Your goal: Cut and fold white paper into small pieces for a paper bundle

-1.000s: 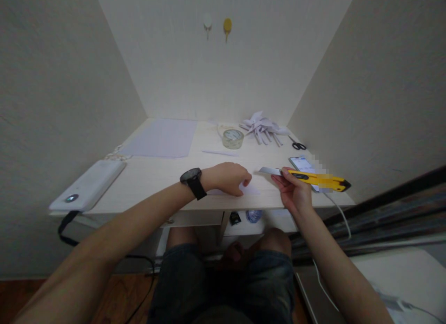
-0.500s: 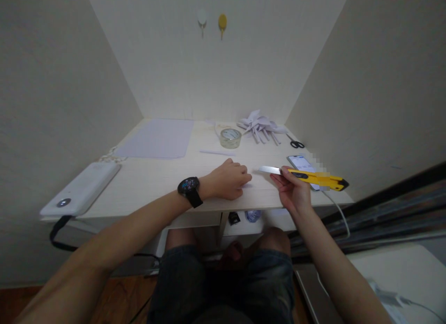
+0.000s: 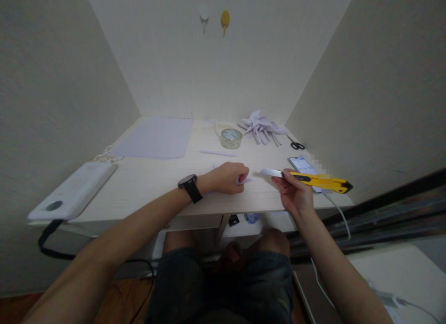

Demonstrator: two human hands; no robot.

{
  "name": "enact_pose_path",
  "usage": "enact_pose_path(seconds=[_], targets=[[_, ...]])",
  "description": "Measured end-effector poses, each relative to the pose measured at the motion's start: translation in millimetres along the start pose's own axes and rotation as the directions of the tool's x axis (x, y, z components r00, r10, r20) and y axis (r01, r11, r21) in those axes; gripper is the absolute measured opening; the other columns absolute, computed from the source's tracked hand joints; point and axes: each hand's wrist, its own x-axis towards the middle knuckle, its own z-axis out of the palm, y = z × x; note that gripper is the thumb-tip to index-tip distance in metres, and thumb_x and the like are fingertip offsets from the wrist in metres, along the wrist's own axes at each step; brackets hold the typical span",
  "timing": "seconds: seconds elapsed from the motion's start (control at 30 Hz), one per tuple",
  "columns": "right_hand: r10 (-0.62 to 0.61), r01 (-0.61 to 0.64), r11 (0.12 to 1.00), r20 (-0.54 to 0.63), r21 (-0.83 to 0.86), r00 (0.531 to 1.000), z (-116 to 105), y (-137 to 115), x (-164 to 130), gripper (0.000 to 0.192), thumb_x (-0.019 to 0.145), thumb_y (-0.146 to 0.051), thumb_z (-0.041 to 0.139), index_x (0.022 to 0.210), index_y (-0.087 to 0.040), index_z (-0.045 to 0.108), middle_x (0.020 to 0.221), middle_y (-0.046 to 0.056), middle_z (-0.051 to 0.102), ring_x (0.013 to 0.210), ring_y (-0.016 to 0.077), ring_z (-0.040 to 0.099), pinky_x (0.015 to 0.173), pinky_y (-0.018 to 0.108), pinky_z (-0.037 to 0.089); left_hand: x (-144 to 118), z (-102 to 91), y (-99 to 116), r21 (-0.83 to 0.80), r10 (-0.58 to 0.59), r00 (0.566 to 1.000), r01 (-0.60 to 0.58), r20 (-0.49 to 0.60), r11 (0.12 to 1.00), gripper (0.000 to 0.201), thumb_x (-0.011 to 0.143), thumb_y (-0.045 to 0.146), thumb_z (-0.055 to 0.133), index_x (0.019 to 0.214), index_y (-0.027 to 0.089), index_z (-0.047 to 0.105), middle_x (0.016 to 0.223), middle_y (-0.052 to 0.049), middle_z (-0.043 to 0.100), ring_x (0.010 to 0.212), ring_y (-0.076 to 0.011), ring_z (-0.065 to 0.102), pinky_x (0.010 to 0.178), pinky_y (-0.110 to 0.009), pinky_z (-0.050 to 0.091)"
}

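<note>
My left hand [image 3: 230, 177], a black watch on its wrist, is curled just over the desk. A small piece of white paper [image 3: 240, 180] shows between its fingers, mostly hidden by them. My right hand [image 3: 295, 193] grips a yellow utility knife [image 3: 306, 178] near its front end. The blade is out and points left toward the paper, a short gap away. Behind my left hand a thin rolled paper stick [image 3: 219, 153] lies on the desk.
A roll of clear tape [image 3: 231, 138] stands behind the stick. Folded paper pinwheels [image 3: 259, 126] are heaped at the back right, near black-handled scissors [image 3: 297, 145]. A phone [image 3: 301, 164] lies behind the knife. White sheets [image 3: 156, 138] and a white device [image 3: 73, 189] occupy the left.
My left hand has turned and its fingers have curled in, so the paper piece now shows. My right hand keeps holding the knife almost in place.
</note>
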Motion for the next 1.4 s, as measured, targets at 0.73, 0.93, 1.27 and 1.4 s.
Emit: enact_pose_path(seconds=[0.73, 0.93, 1.27, 1.4], targets=[[-0.070, 0.203, 0.861, 0.288, -0.466, 0.955, -5.4, 9.9, -11.6, 0.025, 0.064, -0.032, 0.088, 0.084, -0.023, 0.075, 0.083, 0.002, 0.074, 0.081, 0.0208, 0.069, 0.084, 0.041, 0.057, -6.4, -0.1, -6.4, 0.172, 0.142, 0.988, -0.129, -0.065, 0.977, 0.009, 0.079, 0.022, 0.058, 0.077, 0.019, 0.067, 0.080, -0.004, 0.072, 0.081, -0.0197, 0.063, 0.078, -0.037, 0.038], [-0.019, 0.185, 0.826, 0.302, -0.532, 0.953, -7.8, 9.7, -10.1, 0.026, 0.064, -0.033, 0.087, 0.085, -0.023, 0.075, 0.086, 0.003, 0.075, 0.081, 0.0208, 0.068, 0.084, 0.040, 0.055, 1.2, -1.4, -11.2, 0.134, 0.213, 0.977, -0.211, -0.001, 0.968, 0.008, 0.074, 0.019, 0.059, 0.075, 0.019, 0.067, 0.080, -0.003, 0.072, 0.072, -0.0166, 0.064, 0.070, -0.031, 0.041], [-0.068, 0.193, 0.877, 0.285, -0.440, 0.956, -2.8, 9.3, -11.8, 0.025, 0.064, -0.031, 0.088, 0.084, -0.023, 0.075, 0.085, 0.002, 0.075, 0.083, 0.0207, 0.068, 0.086, 0.041, 0.056, 3.1, -3.7, -15.6, 0.105, 0.190, 0.982, -0.190, 0.010, 0.976, 0.015, 0.075, 0.022, 0.063, 0.084, 0.019, 0.075, 0.084, -0.006, 0.075, 0.078, -0.0192, 0.068, 0.074, -0.030, 0.047], [-0.039, 0.178, 0.879, 0.305, -0.442, 0.952, -2.6, 9.1, -13.0, 0.024, 0.065, -0.030, 0.087, 0.084, -0.024, 0.075, 0.085, 0.002, 0.075, 0.084, 0.0201, 0.069, 0.086, 0.039, 0.057, 2.5, -6.2, -13.4, 0.097, 0.147, 0.989, -0.145, -0.006, 0.985, 0.016, 0.075, 0.026, 0.065, 0.087, 0.021, 0.075, 0.078, -0.004, 0.075, 0.074, -0.0182, 0.068, 0.073, -0.030, 0.046]])
